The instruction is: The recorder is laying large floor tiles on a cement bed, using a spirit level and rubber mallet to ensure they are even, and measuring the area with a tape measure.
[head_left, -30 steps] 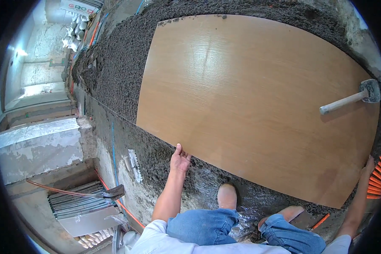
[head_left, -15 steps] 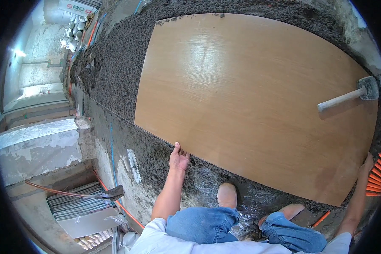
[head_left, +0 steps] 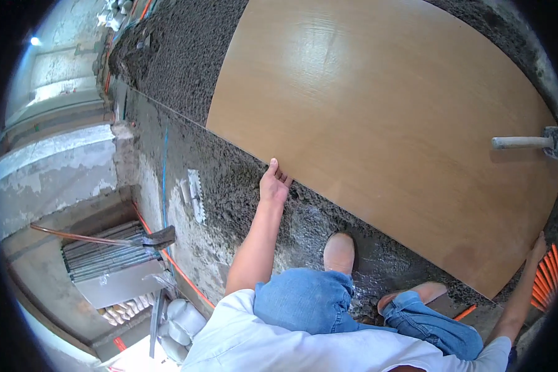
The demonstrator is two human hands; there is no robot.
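Observation:
A large glossy tan tile (head_left: 378, 124) lies over dark, wet-looking mortar. At its near-left edge my left hand (head_left: 274, 185) grips the rim, thumb up at the top and fingers curled against the side. My right hand (head_left: 537, 249) holds the right edge close to the near corner, its fingers partly hidden. A mallet (head_left: 553, 143) with a pale handle and grey head rests on the tile's far right, apart from both hands. My bare-looking feet (head_left: 339, 252) stand on the wet floor just short of the tile.
A notched trowel (head_left: 196, 196) lies on the floor left of my left arm. Beyond it are a long-handled shovel (head_left: 162, 238), a stack of boards (head_left: 115, 282) and an orange pipe (head_left: 189, 280). A bundle of orange strips (head_left: 547, 279) stands beside my right forearm.
The view has tipped and turned, so the tile sits higher and more slanted in the picture. Both hands stay at about the same places on its edges.

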